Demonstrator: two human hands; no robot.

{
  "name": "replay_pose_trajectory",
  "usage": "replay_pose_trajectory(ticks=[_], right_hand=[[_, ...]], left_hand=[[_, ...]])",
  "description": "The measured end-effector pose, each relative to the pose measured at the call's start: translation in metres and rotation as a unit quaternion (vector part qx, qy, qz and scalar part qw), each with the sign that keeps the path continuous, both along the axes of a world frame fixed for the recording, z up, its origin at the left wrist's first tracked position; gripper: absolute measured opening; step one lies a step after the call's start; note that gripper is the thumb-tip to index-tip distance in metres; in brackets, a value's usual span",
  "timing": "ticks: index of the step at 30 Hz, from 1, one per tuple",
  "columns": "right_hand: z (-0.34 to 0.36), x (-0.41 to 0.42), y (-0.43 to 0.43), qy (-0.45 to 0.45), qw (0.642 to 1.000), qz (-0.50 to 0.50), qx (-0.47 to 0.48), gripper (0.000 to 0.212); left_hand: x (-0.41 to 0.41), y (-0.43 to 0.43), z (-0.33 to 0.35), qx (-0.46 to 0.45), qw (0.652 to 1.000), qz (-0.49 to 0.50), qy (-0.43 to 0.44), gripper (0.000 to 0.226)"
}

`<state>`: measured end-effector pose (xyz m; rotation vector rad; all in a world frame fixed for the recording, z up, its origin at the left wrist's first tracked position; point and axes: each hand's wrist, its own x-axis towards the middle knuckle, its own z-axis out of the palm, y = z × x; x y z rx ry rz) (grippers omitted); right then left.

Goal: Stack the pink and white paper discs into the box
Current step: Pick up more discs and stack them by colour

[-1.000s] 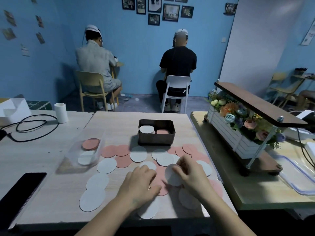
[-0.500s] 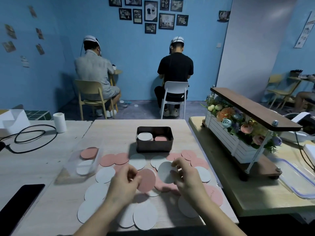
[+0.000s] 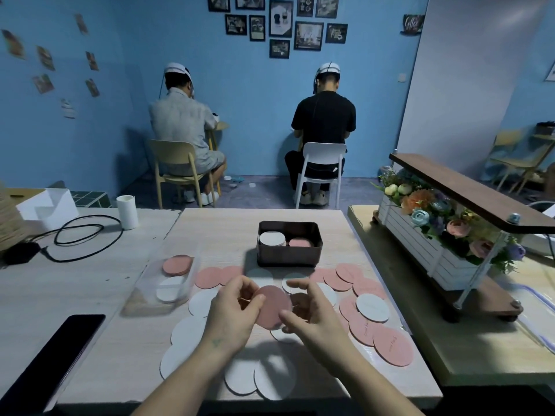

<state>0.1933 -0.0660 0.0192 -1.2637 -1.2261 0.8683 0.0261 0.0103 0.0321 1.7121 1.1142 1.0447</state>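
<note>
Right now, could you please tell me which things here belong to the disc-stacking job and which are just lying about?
Job: pink disc held in left hand, right hand beside it; brown box; loose discs.
Lying about: phone; black cable; white roll; flower planter.

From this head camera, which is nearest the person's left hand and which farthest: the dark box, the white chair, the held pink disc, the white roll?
1. pink disc, gripped by the left hand.
2. dark box, straight ahead, mid-table.
3. white roll, far left on the next table.
4. white chair, across the room.
</note>
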Motion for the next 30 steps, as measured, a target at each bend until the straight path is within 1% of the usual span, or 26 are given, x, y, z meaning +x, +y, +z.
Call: replay_pose_trajectory(ticks=[2,5,6,8,14,16,18,20,23,25,27,29,30], right_hand=[[-0.004,0.002,0.005,-0.094,0.995,-0.018,0.018,0.054],[-0.005,0.004,0.01,-0.24,0.97,-0.004,0.049,0.073],[-0.006,0.006,0.011,-0.275,0.96,0.001,0.053,0.079],[-0.007,0.009,0.014,-0.314,0.948,0.004,0.054,0.086],[-0.018,0.013,0.016,-0.336,0.94,0.035,0.042,0.094],[-0.022,0.013,0.016,-0.344,0.937,0.034,0.042,0.094],[-0.024,0.013,0.016,-0.356,0.933,0.028,0.042,0.091],[-0.022,0.013,0.016,-0.358,0.932,0.026,0.043,0.085],[-0.022,0.012,0.016,-0.365,0.93,0.008,0.043,0.075],[-0.022,0.016,0.014,-0.377,0.925,-0.025,0.046,0.072],[-0.019,0.025,0.011,-0.378,0.923,-0.049,0.047,0.072],[-0.018,0.035,0.01,-0.37,0.927,-0.054,0.039,0.071],[-0.018,0.039,0.01,-0.369,0.927,-0.054,0.037,0.069]], left_hand=[[0.0,0.001,0.0,0.005,1.0,0.003,0.0,0.023],[0.001,0.0,-0.001,0.007,1.0,0.004,-0.011,0.02],[0.001,0.0,-0.002,0.003,1.0,0.004,-0.013,0.019],[0.001,-0.002,-0.003,0.0,1.0,0.0,-0.019,0.017],[0.005,-0.008,-0.012,-0.028,0.999,0.005,-0.019,0.018],[0.006,-0.01,-0.016,-0.02,1.0,-0.002,-0.011,0.018],[0.006,-0.01,-0.019,0.01,1.0,-0.008,0.019,0.011],[0.006,-0.007,-0.021,0.025,0.999,-0.017,0.039,0.011],[0.006,-0.004,-0.018,0.015,0.998,-0.043,0.052,0.013],[0.003,-0.004,-0.016,0.016,0.996,-0.055,0.063,0.016],[-0.006,-0.003,-0.015,0.044,0.991,-0.073,0.103,0.018],[-0.015,-0.001,-0.016,0.073,0.974,-0.138,0.166,0.018],[-0.017,0.0,-0.016,0.088,0.959,-0.177,0.202,0.019]])
